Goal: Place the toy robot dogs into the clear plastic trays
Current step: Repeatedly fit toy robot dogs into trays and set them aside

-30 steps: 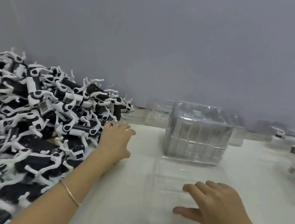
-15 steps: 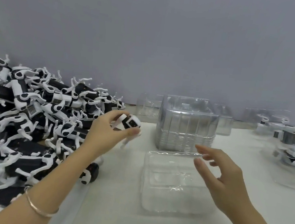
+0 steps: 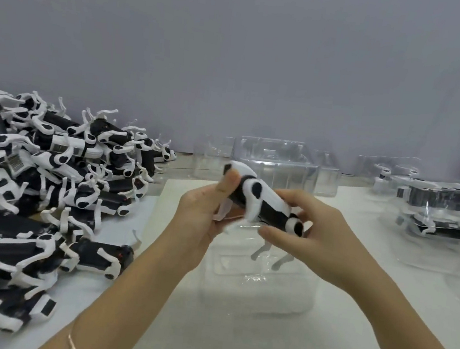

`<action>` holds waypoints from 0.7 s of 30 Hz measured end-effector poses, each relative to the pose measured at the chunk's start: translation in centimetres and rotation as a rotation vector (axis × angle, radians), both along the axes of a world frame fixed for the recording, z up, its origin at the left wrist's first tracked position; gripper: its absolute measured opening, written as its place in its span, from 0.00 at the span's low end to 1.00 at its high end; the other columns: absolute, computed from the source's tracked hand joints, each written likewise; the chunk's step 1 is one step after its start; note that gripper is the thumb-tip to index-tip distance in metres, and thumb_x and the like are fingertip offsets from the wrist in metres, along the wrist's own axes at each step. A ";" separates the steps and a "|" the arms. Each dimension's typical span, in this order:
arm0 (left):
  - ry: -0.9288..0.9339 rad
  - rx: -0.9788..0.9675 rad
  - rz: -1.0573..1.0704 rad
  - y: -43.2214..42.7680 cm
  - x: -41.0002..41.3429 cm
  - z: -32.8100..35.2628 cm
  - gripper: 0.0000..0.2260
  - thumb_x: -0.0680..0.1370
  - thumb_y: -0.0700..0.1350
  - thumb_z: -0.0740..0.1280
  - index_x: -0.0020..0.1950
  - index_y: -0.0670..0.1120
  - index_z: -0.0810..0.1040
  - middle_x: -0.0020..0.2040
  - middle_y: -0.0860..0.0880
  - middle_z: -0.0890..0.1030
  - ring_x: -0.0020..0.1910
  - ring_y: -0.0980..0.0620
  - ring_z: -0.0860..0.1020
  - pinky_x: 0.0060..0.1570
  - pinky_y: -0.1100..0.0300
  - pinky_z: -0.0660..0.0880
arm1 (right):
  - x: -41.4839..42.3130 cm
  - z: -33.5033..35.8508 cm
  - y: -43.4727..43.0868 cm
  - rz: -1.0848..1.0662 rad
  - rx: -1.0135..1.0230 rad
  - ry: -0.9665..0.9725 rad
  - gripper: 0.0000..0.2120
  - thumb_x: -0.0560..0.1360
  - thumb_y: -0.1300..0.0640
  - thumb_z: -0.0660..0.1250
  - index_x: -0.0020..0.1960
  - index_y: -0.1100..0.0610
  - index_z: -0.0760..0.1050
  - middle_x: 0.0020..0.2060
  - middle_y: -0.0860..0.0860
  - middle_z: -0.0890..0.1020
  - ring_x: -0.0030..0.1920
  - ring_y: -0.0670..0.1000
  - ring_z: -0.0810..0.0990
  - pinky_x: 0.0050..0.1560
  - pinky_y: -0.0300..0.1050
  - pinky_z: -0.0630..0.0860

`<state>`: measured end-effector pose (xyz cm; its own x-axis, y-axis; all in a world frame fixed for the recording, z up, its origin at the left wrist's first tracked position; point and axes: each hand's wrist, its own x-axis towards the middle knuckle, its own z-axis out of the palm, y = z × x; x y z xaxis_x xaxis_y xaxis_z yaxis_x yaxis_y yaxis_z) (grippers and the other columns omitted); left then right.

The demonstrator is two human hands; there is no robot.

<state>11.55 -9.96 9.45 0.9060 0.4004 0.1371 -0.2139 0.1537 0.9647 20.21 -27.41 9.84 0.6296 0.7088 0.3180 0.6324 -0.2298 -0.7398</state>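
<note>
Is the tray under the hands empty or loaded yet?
Empty. The clear tray shows bare plastic; left hand and right hand hold the toy robot dog above it.

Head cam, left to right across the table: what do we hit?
From left: pile of black-and-white plastic toy robot dogs → left hand → black-and-white toy robot dog held by both hands → right hand → clear plastic trays already holding dogs.

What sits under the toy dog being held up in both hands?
A clear plastic tray lies on the table below the toy robot dog, with nothing visible in it. The left hand and right hand cover part of its far end.
</note>
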 end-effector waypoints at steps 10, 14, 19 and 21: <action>0.282 0.907 -0.128 6.5 -2.3 -6.0 0.32 0.68 0.39 0.64 0.67 0.66 0.67 0.72 0.70 0.60 0.73 0.72 0.54 0.74 0.65 0.54 | 2.3 -2.3 -3.2 -0.277 0.427 0.481 0.18 0.75 0.52 0.67 0.65 0.50 0.72 0.37 0.52 0.85 0.30 0.53 0.82 0.27 0.43 0.75; 0.325 1.240 -0.167 8.2 -4.6 -9.0 0.31 0.69 0.50 0.73 0.66 0.72 0.65 0.68 0.73 0.65 0.70 0.72 0.60 0.69 0.73 0.57 | 2.4 -4.3 -4.1 -0.331 0.394 0.517 0.24 0.77 0.55 0.67 0.71 0.47 0.67 0.40 0.46 0.86 0.38 0.51 0.85 0.37 0.51 0.80; -0.184 1.603 0.312 5.7 -5.4 -8.8 0.28 0.62 0.66 0.73 0.39 0.40 0.79 0.46 0.45 0.77 0.53 0.51 0.73 0.64 0.44 0.67 | 1.6 -5.1 -3.0 -0.322 0.392 0.526 0.20 0.77 0.53 0.67 0.67 0.42 0.69 0.37 0.45 0.86 0.38 0.38 0.83 0.42 0.42 0.70; -0.219 1.591 0.391 3.2 -5.5 -8.8 0.28 0.62 0.68 0.71 0.33 0.41 0.76 0.38 0.47 0.77 0.44 0.53 0.71 0.59 0.48 0.67 | 1.3 -5.2 -2.4 -0.294 0.355 0.518 0.19 0.77 0.53 0.67 0.64 0.39 0.70 0.38 0.56 0.85 0.36 0.43 0.82 0.37 0.37 0.73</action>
